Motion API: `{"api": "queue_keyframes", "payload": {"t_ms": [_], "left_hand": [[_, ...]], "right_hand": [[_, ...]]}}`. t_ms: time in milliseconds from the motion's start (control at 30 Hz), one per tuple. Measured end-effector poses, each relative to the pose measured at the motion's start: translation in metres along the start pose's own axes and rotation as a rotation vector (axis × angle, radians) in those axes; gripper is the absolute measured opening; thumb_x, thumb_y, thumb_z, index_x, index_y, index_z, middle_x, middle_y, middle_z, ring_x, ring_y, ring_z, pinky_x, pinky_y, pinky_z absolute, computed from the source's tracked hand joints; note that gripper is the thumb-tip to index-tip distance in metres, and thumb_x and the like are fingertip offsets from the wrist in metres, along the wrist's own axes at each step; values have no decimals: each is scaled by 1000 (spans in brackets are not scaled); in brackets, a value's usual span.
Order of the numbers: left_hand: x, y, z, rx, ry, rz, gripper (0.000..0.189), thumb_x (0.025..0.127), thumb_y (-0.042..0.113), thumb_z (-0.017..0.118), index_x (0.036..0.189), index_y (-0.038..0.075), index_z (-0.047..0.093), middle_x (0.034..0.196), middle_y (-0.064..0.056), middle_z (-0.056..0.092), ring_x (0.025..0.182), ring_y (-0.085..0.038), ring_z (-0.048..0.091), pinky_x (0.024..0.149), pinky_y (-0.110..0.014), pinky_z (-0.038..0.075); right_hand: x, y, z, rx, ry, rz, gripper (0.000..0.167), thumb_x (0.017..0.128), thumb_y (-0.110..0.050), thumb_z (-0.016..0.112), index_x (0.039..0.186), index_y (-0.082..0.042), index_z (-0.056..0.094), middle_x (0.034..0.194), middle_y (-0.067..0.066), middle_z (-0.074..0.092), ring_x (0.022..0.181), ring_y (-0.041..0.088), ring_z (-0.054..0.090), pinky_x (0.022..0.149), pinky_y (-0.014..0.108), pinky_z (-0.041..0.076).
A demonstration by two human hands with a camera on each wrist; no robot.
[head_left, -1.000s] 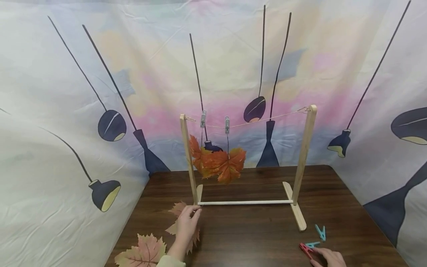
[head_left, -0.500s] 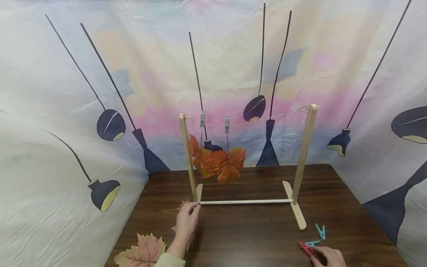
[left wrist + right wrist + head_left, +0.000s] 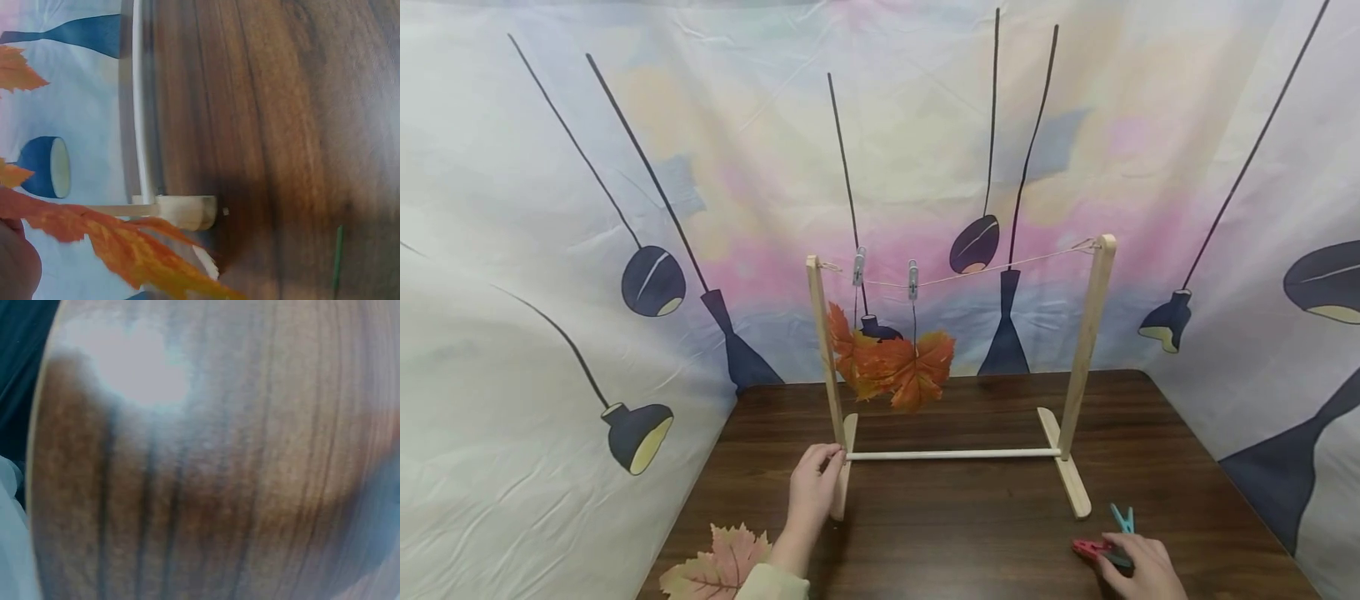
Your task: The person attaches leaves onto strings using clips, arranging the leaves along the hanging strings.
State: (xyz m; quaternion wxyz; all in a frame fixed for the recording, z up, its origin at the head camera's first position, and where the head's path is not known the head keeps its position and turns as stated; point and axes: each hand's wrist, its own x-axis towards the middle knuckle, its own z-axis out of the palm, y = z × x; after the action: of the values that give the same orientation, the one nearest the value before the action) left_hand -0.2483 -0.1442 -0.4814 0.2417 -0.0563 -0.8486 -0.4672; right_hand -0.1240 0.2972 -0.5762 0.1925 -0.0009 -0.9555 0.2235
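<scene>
At the lower left a pale maple leaf (image 3: pixel 718 565) lies on the tabletop (image 3: pixel 940 521), next to a pale yellow sleeve (image 3: pixel 773 585). The left hand (image 3: pixel 812 490) is just beside the foot of the left post (image 3: pixel 827 367) of a wooden stand; its grip is closed, pinching an orange leaf (image 3: pixel 128 253) that the left wrist view shows slanting across that foot.

Right of that post, two grey clothespins, one (image 3: pixel 859 267) nearer the post and another (image 3: pixel 913 279) farther in, sit on a sagging string (image 3: pixel 1015 262). Orange-red leaves (image 3: pixel 916 373) hang below them, overlapping. A white rod (image 3: pixel 955 455) joins the stand's feet, reaching the right post (image 3: pixel 1087 350).

At the far right, the right hand (image 3: pixel 1146 567) bends its thumb and fingers at the end of a red clothespin (image 3: pixel 1090 547) on the tabletop; I cannot tell whether its grip pinches it. A light blue clothespin (image 3: pixel 1123 518) lies just behind the fingers.
</scene>
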Motion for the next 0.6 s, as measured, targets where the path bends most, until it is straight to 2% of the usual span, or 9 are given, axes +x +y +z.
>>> {"api": "queue_keyframes", "payload": {"t_ms": [100, 233, 300, 500, 600], "left_hand": [[2, 6, -3, -36, -6, 4, 7, 87, 10, 67, 90, 6, 72, 91, 4, 63, 86, -13, 58, 72, -28, 50], [4, 14, -5, -65, 4, 55, 5, 85, 8, 68, 88, 6, 72, 90, 4, 61, 86, -12, 57, 72, -26, 49], [4, 16, -4, -66, -3, 69, 5, 85, 7, 68, 88, 6, 72, 90, 4, 60, 87, -12, 57, 76, -26, 47], [4, 21, -2, -90, -50, 65, 5, 86, 7, 67, 88, 7, 72, 89, 7, 61, 88, -12, 57, 79, -27, 46], [4, 24, 0, -96, -63, 105, 5, 86, 7, 67, 88, 6, 72, 88, 4, 63, 88, -12, 59, 79, -29, 47]], "right_hand": [[3, -1, -3, 23, -40, 33, 29, 72, -16, 77, 95, -1, 69, 91, 12, 66, 85, 33, 57, 74, 45, 38], [6, -3, -6, 31, -73, 88, 31, 75, -18, 75, 99, 0, 68, 96, 15, 66, 89, 36, 53, 74, 50, 41], [7, -4, -5, 29, -48, 89, 31, 74, -17, 76, 99, 0, 68, 95, 15, 66, 88, 36, 53, 73, 49, 41], [10, -8, -2, 34, 96, 7, 30, 66, -9, 80, 92, 0, 69, 86, 9, 65, 79, 31, 57, 67, 44, 45], [13, -12, -4, 55, 87, 19, 32, 67, -8, 79, 95, 2, 67, 86, 8, 63, 77, 29, 59, 62, 38, 48]]}}
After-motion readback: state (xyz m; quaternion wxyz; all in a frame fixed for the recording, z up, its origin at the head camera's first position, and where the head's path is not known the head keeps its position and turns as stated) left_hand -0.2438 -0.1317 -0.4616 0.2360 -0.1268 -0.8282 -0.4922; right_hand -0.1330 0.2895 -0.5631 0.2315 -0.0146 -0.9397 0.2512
